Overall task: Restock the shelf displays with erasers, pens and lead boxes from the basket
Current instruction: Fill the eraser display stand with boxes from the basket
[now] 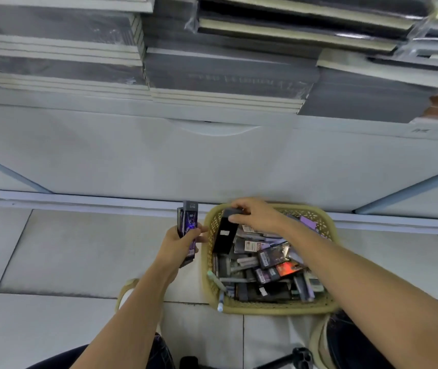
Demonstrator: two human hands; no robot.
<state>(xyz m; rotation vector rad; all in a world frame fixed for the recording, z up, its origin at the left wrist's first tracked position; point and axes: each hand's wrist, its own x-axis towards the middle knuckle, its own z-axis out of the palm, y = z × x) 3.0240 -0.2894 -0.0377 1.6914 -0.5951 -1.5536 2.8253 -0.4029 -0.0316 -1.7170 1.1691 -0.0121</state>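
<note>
Basket rim (279,310) is close: lift the black box (224,235) pinched in your right hand (257,214) straight up, left hand (178,243) gripping purple boxes (187,222).

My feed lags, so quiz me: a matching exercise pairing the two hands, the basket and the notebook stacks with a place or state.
1. left hand
2. right hand
3. basket
4. notebook stacks

A. stands on the floor tiles
B. lie on the shelf above
C. grips purple-printed boxes
D. pinches a black box

Pairs: 1-C, 2-D, 3-A, 4-B.
</note>
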